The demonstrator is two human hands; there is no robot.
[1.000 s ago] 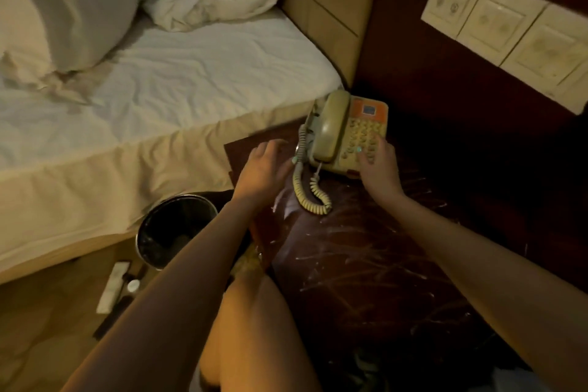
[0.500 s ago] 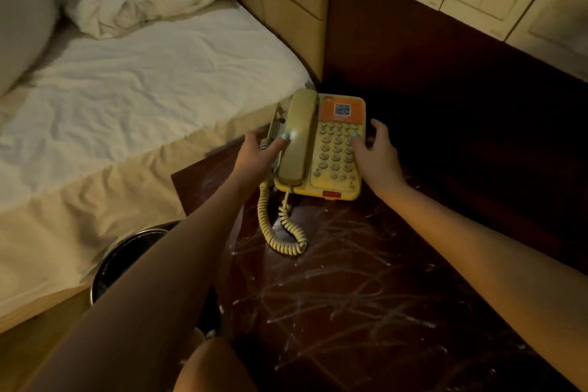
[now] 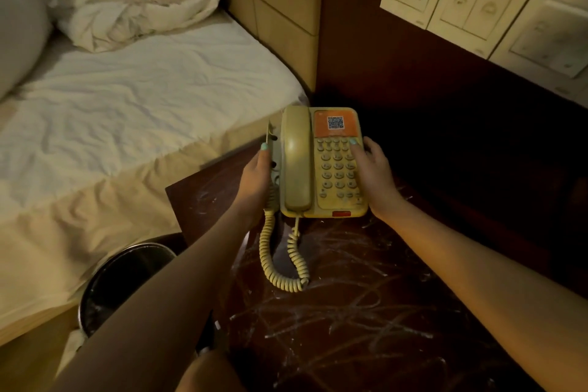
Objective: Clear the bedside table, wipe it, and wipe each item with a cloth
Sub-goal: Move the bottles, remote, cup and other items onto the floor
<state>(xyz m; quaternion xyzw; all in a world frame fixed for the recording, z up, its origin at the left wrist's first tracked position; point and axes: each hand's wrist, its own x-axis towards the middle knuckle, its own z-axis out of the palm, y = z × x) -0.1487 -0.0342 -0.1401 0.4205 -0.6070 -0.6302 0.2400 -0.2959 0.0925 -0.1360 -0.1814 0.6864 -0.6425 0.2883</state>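
Clearing step: telephone (image 3: 321,165) is coming off the bedside table (image 3: 350,344); both hands are clamping it, one on each side
Left hand (image 3: 256,178): is gripping the left edge beside the cradle, thumb lying up along the side; the fingers underneath are hidden
Right hand (image 3: 374,175): is wrapping round the right edge, thumb resting across the keypad
Telephone position: is sitting at the back-left corner of the top, just beside the bed (image 3: 127,99); cannot tell if the base is touching the wood
Handset (image 3: 297,162): is resting in its cradle with nothing pinning it; probably sliding out if the base is tipping, so keeping the body level or moving the left thumb over it is looking wise
Coiled cord (image 3: 280,261): is looping off the front edge and lying on the table top; likely dragging through the dust, so raising until the loop is hanging free is making sense
Right thumb: is pressing on keys; harmless, but holding by the side wall is likely giving a firmer grip
White streaks (image 3: 318,321): are covering the top, needing a wipe once it is bare
Drop zone: bed is looking like the nearest clean spot; bin (image 3: 124,277) is standing on the floor between bed and table, so avoiding carrying low over it
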